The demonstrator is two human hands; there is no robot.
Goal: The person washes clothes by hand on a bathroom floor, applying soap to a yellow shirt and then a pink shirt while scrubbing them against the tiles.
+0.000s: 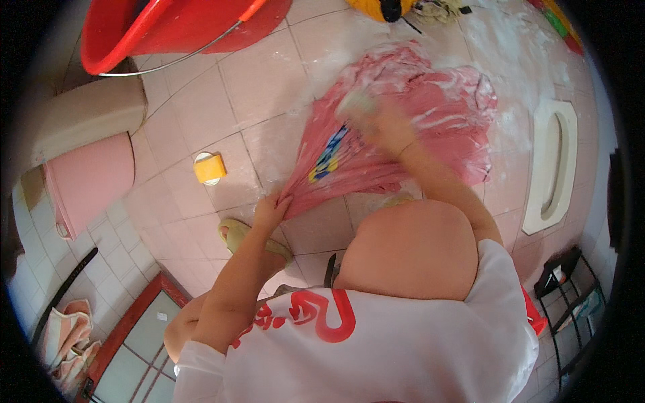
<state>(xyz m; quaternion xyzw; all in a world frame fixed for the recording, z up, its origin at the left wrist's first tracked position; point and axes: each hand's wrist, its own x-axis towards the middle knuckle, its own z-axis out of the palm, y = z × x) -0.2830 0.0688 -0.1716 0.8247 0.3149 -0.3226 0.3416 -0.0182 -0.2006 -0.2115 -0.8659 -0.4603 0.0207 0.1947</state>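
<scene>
A wet pink garment [447,127] with a blue and yellow print lies spread and wrinkled on the tiles, streaked with white suds. Its near left corner is bunched in my left hand [270,207], whose fingers are closed, pulling the cloth taut. Over the upper left part of the garment, my right hand [390,127] grips what looks like a pale scrub brush [357,107], pressed to the cloth. Motion blurs both the hand and the brush. A yellow bar of soap [210,168] rests on a small white dish left of the garment.
A red bucket [195,33] with a wire handle stands at the upper left. Suds [517,54] cover tiles at the upper right. A white squat toilet [552,168] is set at the right, above a black wire rack [571,302]. A pink bin [91,174] stands left.
</scene>
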